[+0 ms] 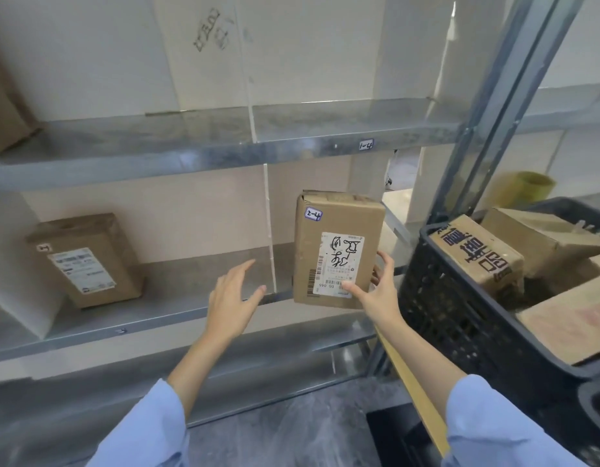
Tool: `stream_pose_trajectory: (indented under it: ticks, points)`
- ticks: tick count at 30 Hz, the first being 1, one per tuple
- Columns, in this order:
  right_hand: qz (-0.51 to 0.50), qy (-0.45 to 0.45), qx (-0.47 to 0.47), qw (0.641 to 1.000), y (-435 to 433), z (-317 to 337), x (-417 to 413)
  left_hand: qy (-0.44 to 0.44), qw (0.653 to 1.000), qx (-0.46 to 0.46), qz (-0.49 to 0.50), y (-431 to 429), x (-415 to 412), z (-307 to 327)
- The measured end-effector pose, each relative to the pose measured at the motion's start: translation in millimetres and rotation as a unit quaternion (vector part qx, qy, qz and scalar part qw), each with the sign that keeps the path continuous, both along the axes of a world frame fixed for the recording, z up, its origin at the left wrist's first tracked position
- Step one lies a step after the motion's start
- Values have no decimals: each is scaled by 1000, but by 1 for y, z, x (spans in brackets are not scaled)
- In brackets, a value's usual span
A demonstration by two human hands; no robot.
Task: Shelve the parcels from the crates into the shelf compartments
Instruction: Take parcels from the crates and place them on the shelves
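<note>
Two hands reach toward a metal shelf (177, 153): the right hand (376, 291) pinches the lower right corner of a cardboard parcel (339, 247), thumb on its front face and fingers curled round its right edge, while the left hand (232, 294) hovers spread and empty just left of that parcel, touching nothing. The held parcel is a tall rectangular brown box, upright, with one white printed shipping label scrawled over in black marker and a small handwritten sticker reading "2-4" at its upper left corner. It sits at the front edge of the compartment right of a thin white divider (270, 227). Further left of the left hand, a second, similar labelled box (86, 261) stands on the same galvanised, dull grey shelf board. Right of the right hand, a black perforated plastic crate (460, 318) holds at least three more cardboard boxes.
</note>
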State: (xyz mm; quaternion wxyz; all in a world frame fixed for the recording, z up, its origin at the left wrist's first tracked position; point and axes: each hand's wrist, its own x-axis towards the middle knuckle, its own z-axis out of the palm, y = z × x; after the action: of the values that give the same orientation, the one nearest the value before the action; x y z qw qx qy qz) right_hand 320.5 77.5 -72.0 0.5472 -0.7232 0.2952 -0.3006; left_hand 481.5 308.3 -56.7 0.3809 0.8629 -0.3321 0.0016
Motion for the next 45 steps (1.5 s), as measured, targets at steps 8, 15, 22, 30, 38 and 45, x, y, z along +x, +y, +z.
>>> stream_pose_trajectory:
  ticks: [8,15,22,30,38,45]
  points:
    - [32,1,-34,999,-38,-32,75,-35,997,73,19,-28,63,-27]
    - [69,4,-54,996,-64,-77,130,-73,990,117,20,-50,102,-63]
    - [59,-11,-73,996,-76,-101,167,-156,966,204,29,-52,130,-86]
    - [77,24,-46,996,-79,-90,175,-145,961,236,15,-53,134,-72]
    - [41,157,-120,979,-64,-59,135,-148,952,266,-29,-37,108,-48]
    - [20,290,-272,917,-38,-13,71,-127,959,245,-66,-26,45,-23]
